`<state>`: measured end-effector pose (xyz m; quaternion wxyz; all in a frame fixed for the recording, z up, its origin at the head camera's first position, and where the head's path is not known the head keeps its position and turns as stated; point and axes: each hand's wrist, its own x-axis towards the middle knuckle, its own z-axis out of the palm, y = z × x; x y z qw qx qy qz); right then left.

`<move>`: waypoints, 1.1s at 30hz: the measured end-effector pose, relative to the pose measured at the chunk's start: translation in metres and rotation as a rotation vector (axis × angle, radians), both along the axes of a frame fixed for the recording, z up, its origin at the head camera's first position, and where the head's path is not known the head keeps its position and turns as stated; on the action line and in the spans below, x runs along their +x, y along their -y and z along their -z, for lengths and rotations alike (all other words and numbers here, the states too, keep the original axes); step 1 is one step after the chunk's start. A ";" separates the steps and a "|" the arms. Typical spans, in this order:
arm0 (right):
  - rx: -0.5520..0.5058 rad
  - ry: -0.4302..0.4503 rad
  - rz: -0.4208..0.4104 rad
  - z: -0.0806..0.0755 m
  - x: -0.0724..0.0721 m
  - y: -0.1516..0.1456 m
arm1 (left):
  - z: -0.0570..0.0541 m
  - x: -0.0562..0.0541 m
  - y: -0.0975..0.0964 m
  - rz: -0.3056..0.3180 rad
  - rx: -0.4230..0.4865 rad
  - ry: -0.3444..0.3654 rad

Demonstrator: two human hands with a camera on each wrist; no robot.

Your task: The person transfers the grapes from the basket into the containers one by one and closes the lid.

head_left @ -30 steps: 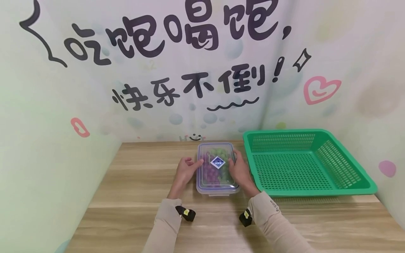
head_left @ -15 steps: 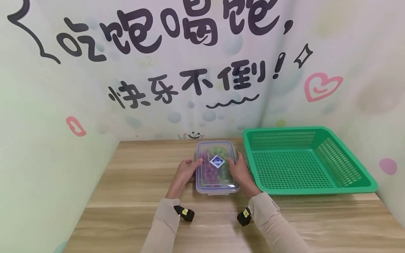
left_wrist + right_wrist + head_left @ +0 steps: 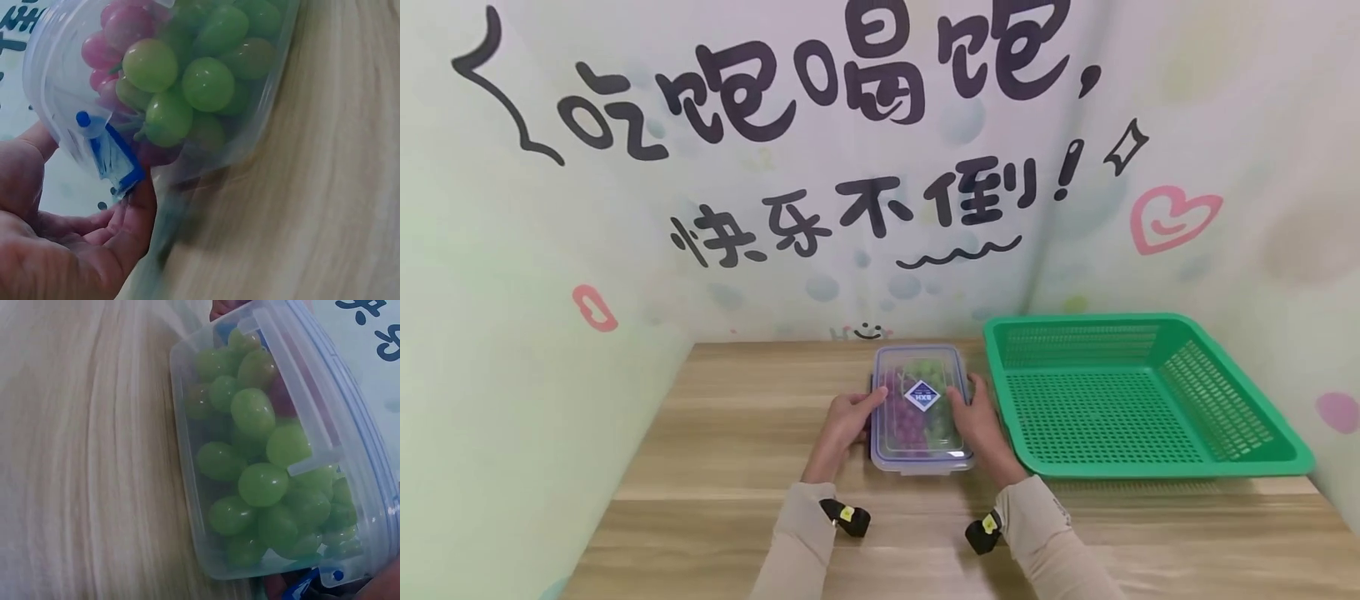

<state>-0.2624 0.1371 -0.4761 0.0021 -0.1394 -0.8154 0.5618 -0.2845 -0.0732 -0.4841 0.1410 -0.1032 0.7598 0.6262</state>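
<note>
A clear lidded food container (image 3: 917, 454) with a blue seal and a diamond label holds purple and green grapes (image 3: 187, 81). My left hand (image 3: 842, 425) holds its left side: thumb on the lid's edge, fingers curled at a blue-edged side latch (image 3: 119, 159), which juts away from the wall. On the opposite side, my right hand (image 3: 981, 421) has its thumb on the lid's edge and its fingers down along the side. The right wrist view shows green grapes through the wall, and fingers beside another blue latch (image 3: 303, 584), mostly hidden at the lower edge.
A green mesh basket (image 3: 1150, 471) stands to the right, close to my right hand. The wooden table (image 3: 737, 458) meets a printed wall (image 3: 775, 308) behind the container. Black wrist cameras (image 3: 853, 518) sit on both sleeves.
The head view has shifted slightly. My right fingers stand a little farther out from the container's side, and a dark latch edge shows by my left fingers. The container stays in place.
</note>
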 end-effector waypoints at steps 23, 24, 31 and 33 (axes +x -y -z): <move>0.032 0.018 0.046 -0.007 0.001 0.002 | 0.006 0.001 -0.010 0.000 0.058 -0.107; 0.037 0.006 0.043 -0.006 0.001 0.002 | 0.006 0.001 -0.011 0.004 0.062 -0.118; 0.109 -0.121 0.002 0.001 0.001 0.005 | 0.000 0.006 -0.016 0.046 0.130 -0.172; 0.156 -0.163 -0.010 0.001 0.002 0.005 | -0.002 0.007 -0.020 0.045 0.113 -0.185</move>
